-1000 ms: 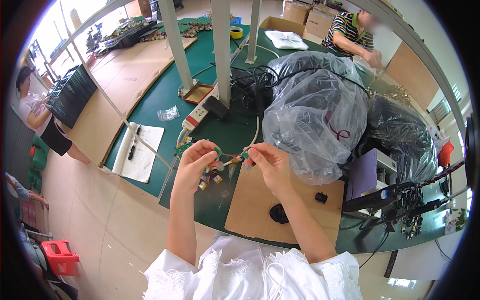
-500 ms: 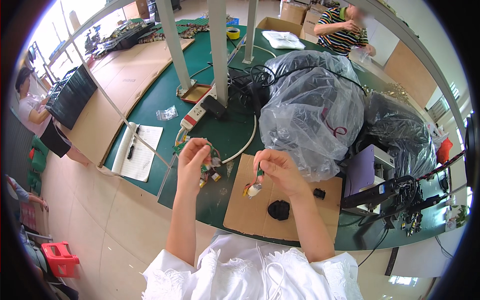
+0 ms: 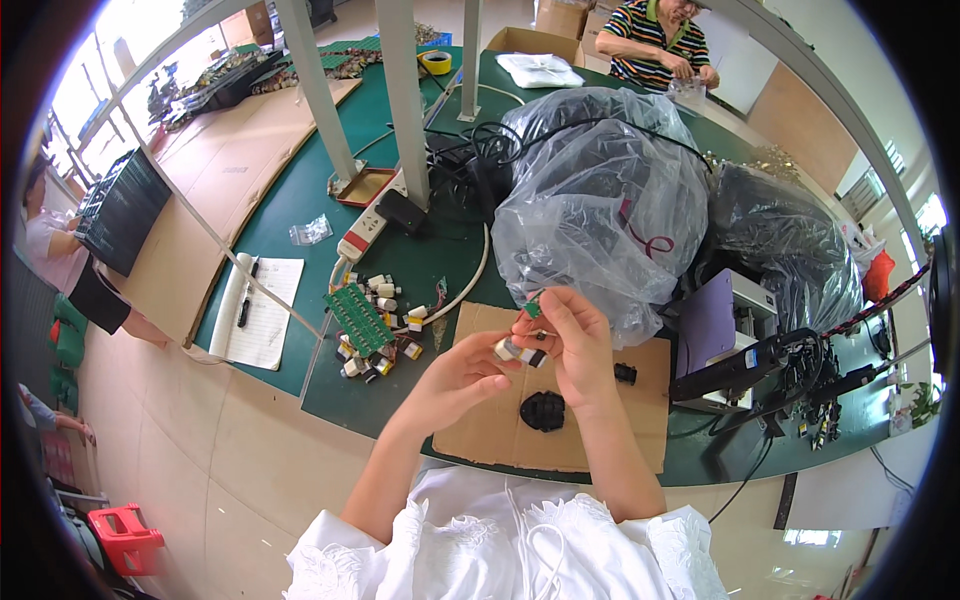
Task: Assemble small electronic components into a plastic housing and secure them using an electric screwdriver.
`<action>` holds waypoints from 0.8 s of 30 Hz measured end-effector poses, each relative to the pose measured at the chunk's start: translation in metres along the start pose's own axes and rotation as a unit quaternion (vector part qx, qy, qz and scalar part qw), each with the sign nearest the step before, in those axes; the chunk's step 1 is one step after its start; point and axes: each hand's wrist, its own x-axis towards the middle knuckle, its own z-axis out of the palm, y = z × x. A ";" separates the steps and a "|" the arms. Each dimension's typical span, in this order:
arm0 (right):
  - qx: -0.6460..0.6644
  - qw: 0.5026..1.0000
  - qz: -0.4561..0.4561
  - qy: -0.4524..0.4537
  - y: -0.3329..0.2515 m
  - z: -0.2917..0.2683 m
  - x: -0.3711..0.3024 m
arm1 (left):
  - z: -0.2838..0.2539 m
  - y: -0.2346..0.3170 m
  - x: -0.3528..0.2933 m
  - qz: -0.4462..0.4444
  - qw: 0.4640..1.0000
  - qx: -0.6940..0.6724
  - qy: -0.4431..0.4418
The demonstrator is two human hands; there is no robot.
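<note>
My right hand (image 3: 578, 345) pinches a small green circuit board (image 3: 534, 304) between thumb and fingertips. From it, on thin wires, hangs a small motor-like part (image 3: 507, 350), white with a dark end (image 3: 535, 357). My left hand (image 3: 465, 380) lies against this part with its fingers stretched out and the thumb apart. Below the hands, a black rounded part (image 3: 543, 410) rests on a cardboard sheet (image 3: 480, 437), and a smaller black part (image 3: 625, 373) lies to its right. Left of my hands sits a green board panel (image 3: 358, 318) among several similar wired parts (image 3: 410, 348).
A power strip (image 3: 362, 235) and cables lie behind the panel. Large plastic-wrapped bundles (image 3: 600, 210) stand behind the cardboard, and a purple-sided machine (image 3: 712, 322) stands at right. A notebook (image 3: 270, 325) with a pen lies left. Metal posts (image 3: 402, 100) rise ahead. A person (image 3: 658, 45) works opposite.
My left hand has left the pile at the left and moved right to my right hand. My right hand has risen slightly with the board, and the green panel is now uncovered.
</note>
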 end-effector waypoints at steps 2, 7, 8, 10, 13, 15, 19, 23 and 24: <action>0.057 0.998 -0.016 0.031 -0.004 -0.004 -0.009 | 0.006 -0.009 0.003 -0.007 0.998 -0.067 0.020; 0.086 0.993 -0.034 0.074 -0.011 -0.015 -0.031 | 0.011 -0.020 0.009 0.001 0.998 -0.064 0.016; 0.096 0.991 -0.038 0.089 -0.012 -0.018 -0.036 | 0.012 -0.021 0.009 -0.003 0.998 -0.065 0.011; 0.069 0.989 -0.069 0.108 -0.014 -0.027 -0.048 | 0.018 -0.019 0.007 -0.023 0.995 -0.085 0.048; -0.042 0.984 -0.109 0.138 -0.016 -0.051 -0.071 | 0.032 -0.017 0.003 0.001 0.998 -0.035 0.051; -0.128 0.973 -0.113 0.153 -0.018 -0.062 -0.085 | 0.042 -0.016 0.004 -0.026 0.999 -0.019 0.034; -0.546 0.801 -0.196 0.148 -0.034 -0.055 -0.101 | 0.054 -0.025 0.006 -0.076 0.996 -0.052 0.011; -0.514 0.830 -0.216 0.023 -0.033 -0.043 -0.107 | 0.058 -0.029 0.007 -0.075 0.997 -0.033 -0.001; -0.514 0.830 -0.214 0.022 -0.030 -0.046 -0.108 | 0.059 -0.030 0.006 -0.071 0.997 -0.011 -0.006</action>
